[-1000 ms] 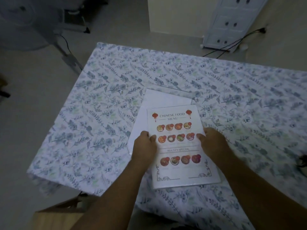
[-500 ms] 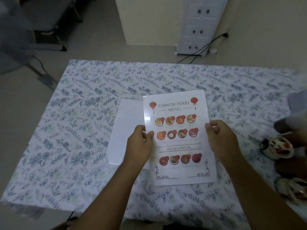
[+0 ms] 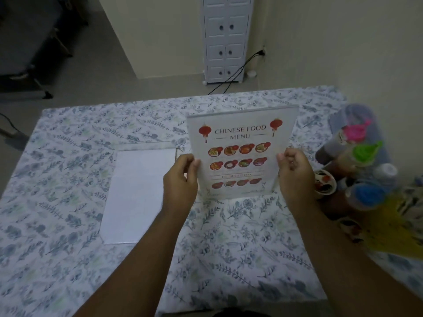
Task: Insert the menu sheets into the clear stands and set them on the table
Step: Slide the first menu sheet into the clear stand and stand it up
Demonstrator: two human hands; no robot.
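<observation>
A clear stand (image 3: 242, 124) with a "Chinese Food Menu" sheet inside is held nearly upright, its lower edge near the floral tablecloth (image 3: 68, 156). My left hand (image 3: 180, 177) grips its left edge and my right hand (image 3: 295, 177) grips its right edge. To the left, a white sheet (image 3: 137, 193) lies flat on the table; whether it is in a stand I cannot tell.
Several sauce bottles with pink, green and blue caps (image 3: 359, 154) crowd the table's right side beside a small patterned bowl (image 3: 325, 181). A yellow item (image 3: 393, 234) lies at the right edge. Beyond the table stand a white drawer cabinet (image 3: 225, 40) and a black cable (image 3: 235, 74).
The menu stand has been lifted from lying flat to nearly upright and moved right. The view has shifted, bringing the bottles at the right into sight.
</observation>
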